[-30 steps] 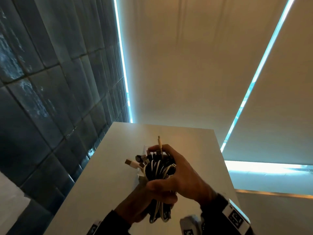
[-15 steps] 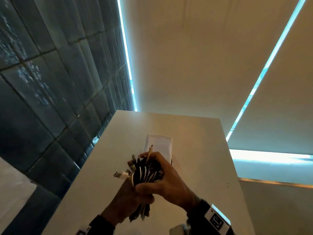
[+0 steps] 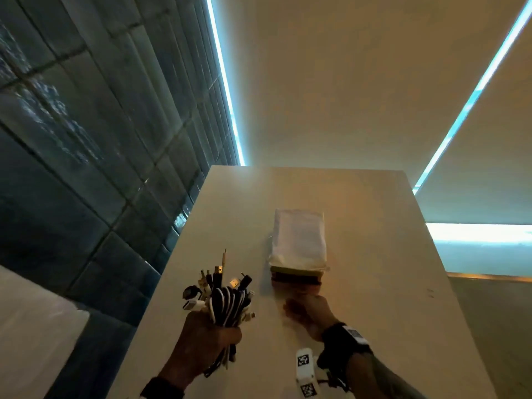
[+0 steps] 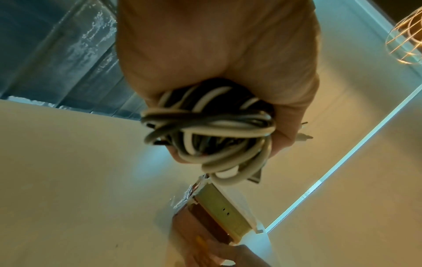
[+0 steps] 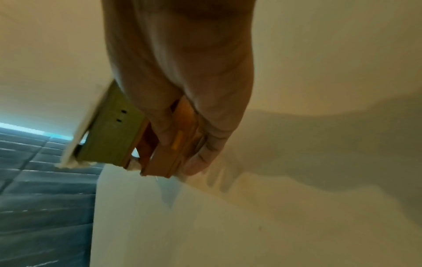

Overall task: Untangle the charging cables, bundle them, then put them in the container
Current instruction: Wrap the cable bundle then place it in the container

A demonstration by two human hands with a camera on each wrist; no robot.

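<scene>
A coiled bundle of black and white charging cables point(image 3: 227, 306) stands upright in my left hand point(image 3: 210, 338), which grips it round the middle with the plugs sticking up. In the left wrist view, cable loops point(image 4: 205, 130) bulge out of that left hand point(image 4: 217, 45). The container point(image 3: 299, 240) is a box with a white top, a yellow-green side point(image 5: 109, 126) and a brown sliding part point(image 5: 160, 159) at its near end. My right hand point(image 3: 306, 311) holds that brown part between its fingers point(image 5: 164, 133). The bundle is left of the box, apart from it.
The box lies on a pale tabletop point(image 3: 374, 254) that runs away from me. A dark tiled wall point(image 3: 100, 139) borders the table's left edge. Crinkled clear wrap point(image 4: 182, 198) sits at the box's left side. Bare table surface lies to the right of the box.
My right hand has let go of the cable bundle and moved right onto the box's near end. The left hand now holds the bundle alone, further left.
</scene>
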